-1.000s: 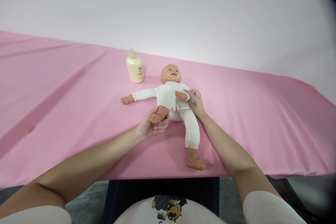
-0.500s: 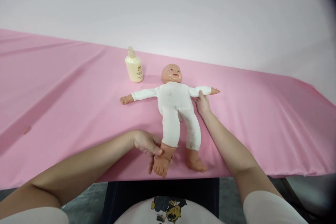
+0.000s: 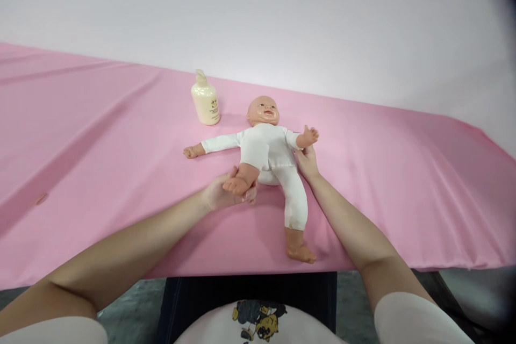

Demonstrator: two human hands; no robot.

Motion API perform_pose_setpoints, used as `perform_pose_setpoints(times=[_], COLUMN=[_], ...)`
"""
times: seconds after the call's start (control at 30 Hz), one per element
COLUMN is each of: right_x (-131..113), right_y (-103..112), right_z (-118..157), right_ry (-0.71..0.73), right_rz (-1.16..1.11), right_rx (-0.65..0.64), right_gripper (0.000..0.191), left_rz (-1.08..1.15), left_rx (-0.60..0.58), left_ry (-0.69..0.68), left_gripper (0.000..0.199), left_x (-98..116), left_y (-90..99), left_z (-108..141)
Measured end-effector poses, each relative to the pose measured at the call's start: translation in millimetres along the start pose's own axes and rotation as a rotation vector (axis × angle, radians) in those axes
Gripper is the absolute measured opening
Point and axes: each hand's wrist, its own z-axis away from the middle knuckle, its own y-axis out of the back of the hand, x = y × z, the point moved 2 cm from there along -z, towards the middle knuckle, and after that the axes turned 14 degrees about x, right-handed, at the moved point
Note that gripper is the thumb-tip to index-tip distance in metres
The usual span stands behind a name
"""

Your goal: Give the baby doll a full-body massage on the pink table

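A baby doll (image 3: 278, 145) with a white cloth body lies on its back on the pink cloth, head away from me. My left hand (image 3: 226, 191) is wrapped round the ankle of the doll's leg on the left and holds it up, the knee bent toward the belly. The other leg lies straight toward me. Beside the torso, my right hand (image 3: 307, 162) grips the doll's arm on the right, which is raised with its palm up. Part of my right hand's fingers is hidden behind that arm.
A cream pump bottle (image 3: 206, 103) stands upright left of the doll's head. The pink cloth (image 3: 387, 183) has folds, and a small brownish piece (image 3: 41, 199) lies on it at far left. Beyond it stretches a white surface (image 3: 258, 21). The table's front edge is close to my lap.
My left hand has lifted the doll's leg and pushed it up toward the belly, bending it. My right hand has raised the doll's arm from flat to bent upward.
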Motion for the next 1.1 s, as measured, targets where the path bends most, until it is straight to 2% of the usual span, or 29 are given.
perform_pose_setpoints(times=[0.13,0.27,0.4,0.53,0.7,0.77,0.87,1.0,1.1], right_x=[-12.7,-19.1,-20.4,-14.8,0.9,5.9,12.4,19.4,18.9], right_y=[0.2,0.2,-0.5,0.3,2.6,2.4,1.7,2.4,2.3], right_z=[2.9,5.8,6.3,1.8,-3.9,-5.2,-8.5,-13.9,-14.0], right_ry=[0.247,0.281,0.253,0.106,-0.289,-0.399,-0.514,-0.626,-0.627], right_rz=[0.224,0.346,0.341,0.166,-0.167,-0.285,-0.393,-0.471,-0.483], right_rx=[-0.125,-0.185,-0.190,-0.085,0.158,0.230,0.274,0.299,0.300], right_gripper=[0.042,0.051,0.053,0.039,0.029,0.030,0.032,0.028,0.027], left_rz=[0.068,0.073,-0.023,-0.117,-0.340,-0.455,-0.583,-0.578,-0.557], left_rx=[0.122,0.129,0.122,0.032,-0.307,-0.416,-0.573,-0.621,-0.567], left_ry=[-0.029,0.007,-0.017,0.029,0.209,0.309,0.487,0.576,0.528], left_gripper=[0.060,0.064,0.066,0.058,0.067,0.064,0.055,0.048,0.047], left_x=[3.2,-6.5,-10.0,-6.0,-3.0,-3.0,-3.5,-0.8,1.4], left_y=[4.7,11.4,14.6,8.0,-8.6,-12.8,-14.8,-13.6,-12.6], left_z=[-1.5,-8.2,-12.7,-3.0,16.2,19.3,20.2,20.5,22.3])
